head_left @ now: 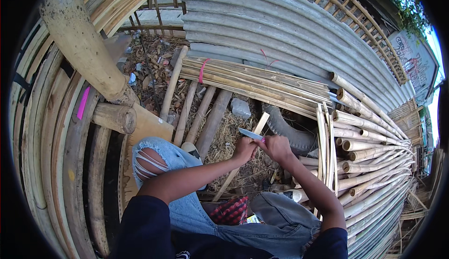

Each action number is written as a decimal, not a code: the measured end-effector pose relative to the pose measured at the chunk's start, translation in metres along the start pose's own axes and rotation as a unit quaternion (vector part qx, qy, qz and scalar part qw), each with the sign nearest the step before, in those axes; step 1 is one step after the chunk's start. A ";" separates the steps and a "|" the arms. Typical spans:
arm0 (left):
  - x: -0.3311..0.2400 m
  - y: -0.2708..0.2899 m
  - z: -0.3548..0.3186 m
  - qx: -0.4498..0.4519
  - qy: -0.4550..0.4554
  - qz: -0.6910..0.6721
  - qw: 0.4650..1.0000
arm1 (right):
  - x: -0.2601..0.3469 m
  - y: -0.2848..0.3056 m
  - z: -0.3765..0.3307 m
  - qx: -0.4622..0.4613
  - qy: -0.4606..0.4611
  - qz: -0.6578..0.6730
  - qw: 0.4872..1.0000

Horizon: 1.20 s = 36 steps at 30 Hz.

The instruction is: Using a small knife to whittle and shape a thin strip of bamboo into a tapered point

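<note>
A grey corrugated metal sheet wall (285, 20) bounds the top of the frame, curving down toward the right. Thick tan bamboo poles (72, 165) close off the left side, and a stack of round yellowish bamboo poles (374, 167) fills the right, its cut ends facing the centre. A long bundle of thin split-bamboo slats (257, 86), tied with pink ribbon at its left end, runs across the upper middle. Below it, the straw-covered patch of ground (217, 144) gives some open room around the hands; a dark curved rubber tyre (297, 135) lies just beyond the right hand and narrows that side.

The long, flat, pale bamboo strip (262, 122) is at the centre, tilted from upper right to lower left. Its upper end stands free above the hands, and its lower part slants toward the ground near the legs; whether it touches there, I cannot tell.

The right hand (278, 148) is closed round the pink handle of the knife. The left hand (244, 150), close beside it, has its fingers curled in around the strip. The small knife with a silvery blade (249, 133) crosses the strip just above them, its tip pointing left.
</note>
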State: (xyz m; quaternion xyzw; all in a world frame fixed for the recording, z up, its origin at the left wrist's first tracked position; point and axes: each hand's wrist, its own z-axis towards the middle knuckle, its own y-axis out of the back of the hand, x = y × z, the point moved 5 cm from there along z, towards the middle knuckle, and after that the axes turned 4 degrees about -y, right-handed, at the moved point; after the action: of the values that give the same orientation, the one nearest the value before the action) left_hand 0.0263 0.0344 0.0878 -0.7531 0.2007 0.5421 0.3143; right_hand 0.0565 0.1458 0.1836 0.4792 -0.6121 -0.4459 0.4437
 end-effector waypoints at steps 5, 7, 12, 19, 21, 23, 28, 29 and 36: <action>0.002 0.002 -0.003 -0.008 0.016 -0.011 1.000 | -0.007 0.019 0.000 -0.160 -0.098 -0.003 0.982; 0.004 0.001 -0.002 -0.017 0.027 -0.039 0.999 | -0.010 0.017 0.000 -0.130 -0.134 0.019 0.982; 0.002 0.000 -0.002 -0.002 0.017 -0.010 1.000 | -0.002 0.018 0.005 -0.098 -0.057 0.005 0.994; -0.009 -0.005 -0.008 0.014 0.025 0.024 0.999 | -0.037 0.034 0.012 -0.123 -0.129 0.091 0.980; -0.012 -0.006 -0.009 0.018 0.012 -0.004 1.000 | -0.035 0.038 0.007 -0.135 -0.131 0.091 0.978; -0.010 -0.007 -0.009 0.024 0.026 -0.010 0.999 | -0.028 0.043 0.000 -0.163 -0.138 0.081 0.974; 0.001 -0.001 -0.005 -0.047 0.038 -0.003 0.998 | 0.009 0.037 -0.006 -0.066 -0.110 -0.023 0.992; 0.001 0.000 -0.004 -0.056 0.019 0.035 0.998 | 0.011 0.039 -0.006 -0.065 -0.136 -0.033 0.988; 0.009 0.008 0.004 -0.069 -0.001 0.137 0.988 | 0.033 0.045 0.005 0.005 -0.189 -0.083 0.978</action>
State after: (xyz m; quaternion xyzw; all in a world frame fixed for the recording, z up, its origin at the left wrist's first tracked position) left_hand 0.0216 0.0317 0.0761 -0.7382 0.2635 0.5928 0.1846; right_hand 0.0380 0.1206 0.2304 0.4376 -0.6452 -0.5606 0.2792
